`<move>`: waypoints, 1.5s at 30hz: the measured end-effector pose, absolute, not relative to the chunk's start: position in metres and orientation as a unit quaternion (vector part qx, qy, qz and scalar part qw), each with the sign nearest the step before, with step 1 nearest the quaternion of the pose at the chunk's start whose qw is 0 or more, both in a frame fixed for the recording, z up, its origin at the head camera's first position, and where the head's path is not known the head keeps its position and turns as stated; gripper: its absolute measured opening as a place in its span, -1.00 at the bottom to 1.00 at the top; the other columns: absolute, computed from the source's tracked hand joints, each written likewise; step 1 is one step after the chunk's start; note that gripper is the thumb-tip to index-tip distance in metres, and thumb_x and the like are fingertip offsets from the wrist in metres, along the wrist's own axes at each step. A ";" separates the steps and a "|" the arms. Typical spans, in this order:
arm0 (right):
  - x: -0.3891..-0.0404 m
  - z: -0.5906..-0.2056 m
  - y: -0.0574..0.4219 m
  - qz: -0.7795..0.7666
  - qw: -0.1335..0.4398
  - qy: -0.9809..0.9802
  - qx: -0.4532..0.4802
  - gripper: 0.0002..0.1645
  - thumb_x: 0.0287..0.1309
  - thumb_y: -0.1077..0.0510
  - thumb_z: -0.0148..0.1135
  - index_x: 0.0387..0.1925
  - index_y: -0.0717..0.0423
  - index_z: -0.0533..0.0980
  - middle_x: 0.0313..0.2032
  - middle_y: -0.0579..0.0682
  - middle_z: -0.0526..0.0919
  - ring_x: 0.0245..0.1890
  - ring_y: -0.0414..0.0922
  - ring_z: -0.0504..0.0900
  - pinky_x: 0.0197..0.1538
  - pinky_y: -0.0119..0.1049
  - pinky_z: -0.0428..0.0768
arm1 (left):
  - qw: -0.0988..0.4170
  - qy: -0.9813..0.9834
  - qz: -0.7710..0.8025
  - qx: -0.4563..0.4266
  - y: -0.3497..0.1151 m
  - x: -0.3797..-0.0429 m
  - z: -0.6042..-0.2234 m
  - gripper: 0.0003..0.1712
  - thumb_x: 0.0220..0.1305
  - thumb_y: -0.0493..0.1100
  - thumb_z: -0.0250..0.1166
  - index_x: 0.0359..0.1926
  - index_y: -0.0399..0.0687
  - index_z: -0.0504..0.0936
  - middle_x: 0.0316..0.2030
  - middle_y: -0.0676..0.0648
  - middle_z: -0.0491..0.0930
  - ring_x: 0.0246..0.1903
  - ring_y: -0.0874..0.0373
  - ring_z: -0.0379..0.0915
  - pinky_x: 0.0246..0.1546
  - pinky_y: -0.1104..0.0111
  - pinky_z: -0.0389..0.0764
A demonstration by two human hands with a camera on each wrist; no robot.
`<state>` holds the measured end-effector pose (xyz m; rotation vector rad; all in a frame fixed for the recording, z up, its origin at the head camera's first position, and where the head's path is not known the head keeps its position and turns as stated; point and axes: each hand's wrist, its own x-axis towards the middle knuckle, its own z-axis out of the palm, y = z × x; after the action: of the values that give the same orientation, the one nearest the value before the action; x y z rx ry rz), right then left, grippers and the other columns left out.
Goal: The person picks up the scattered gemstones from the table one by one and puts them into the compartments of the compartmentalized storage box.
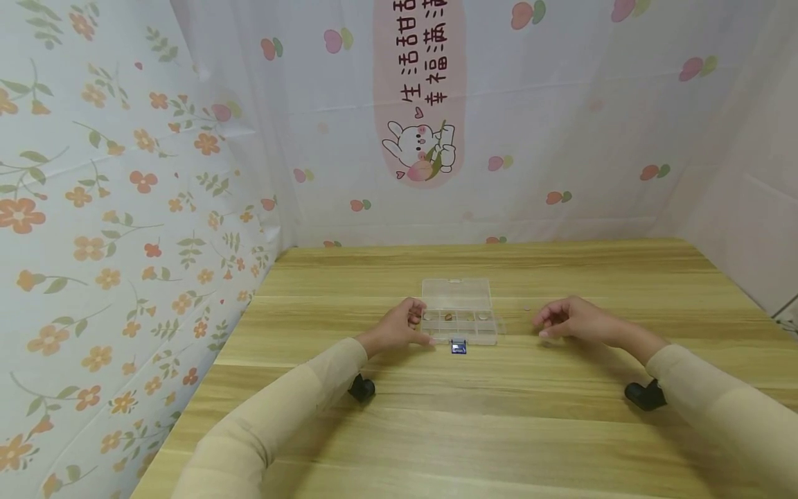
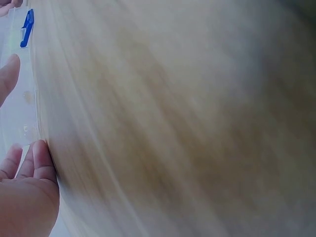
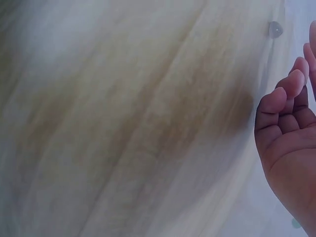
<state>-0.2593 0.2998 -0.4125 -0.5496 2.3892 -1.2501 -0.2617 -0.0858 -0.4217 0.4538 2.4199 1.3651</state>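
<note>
A clear plastic compartment box lies on the table with its lid laid back away from me. Several small pieces sit in its rear compartments, among them a brown one. At its front edge is a blue clip, also visible in the left wrist view. My left hand holds the box by its left end, thumb at the front corner and fingers bent along the side. To the right of the box, my right hand hovers with loosely bent fingers; I see nothing held. A small clear bead-like piece lies near its fingertips.
The wooden table extends all around the box. A printed curtain hangs along its far edge, and a floral cloth borders the left side. Black wrist mounts sit under both forearms.
</note>
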 end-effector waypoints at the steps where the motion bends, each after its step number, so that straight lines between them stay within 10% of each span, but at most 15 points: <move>1: -0.259 -0.413 0.301 -0.442 0.195 0.852 -0.201 -0.64 0.14 0.15 0.39 -0.12 0.32 0.57 -0.32 0.06 0.55 -0.34 -0.14 0.44 -0.32 -0.34 0.45 | 0.163 0.848 0.479 0.159 -0.086 -0.262 -0.422 -0.21 -0.02 -0.22 0.56 0.19 -0.19 0.34 0.01 -0.08 0.38 -0.09 0.10 0.29 -0.03 0.28 0.39; 45: -0.255 -0.426 0.311 -0.460 0.227 0.817 -0.264 -0.67 0.05 0.29 0.42 -0.16 0.39 0.56 -0.35 0.02 0.54 -0.36 -0.20 0.42 -0.32 -0.40 0.45 | 0.168 0.845 0.480 0.163 -0.087 -0.264 -0.425 -0.21 -0.01 -0.21 0.56 0.19 -0.17 0.33 -0.04 -0.06 0.36 -0.13 0.12 0.27 -0.07 0.30 0.40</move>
<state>-0.2546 0.3110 -0.4257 -0.7286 2.2504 -1.2689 -0.2644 -0.0866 -0.4254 0.4625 2.4051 1.3667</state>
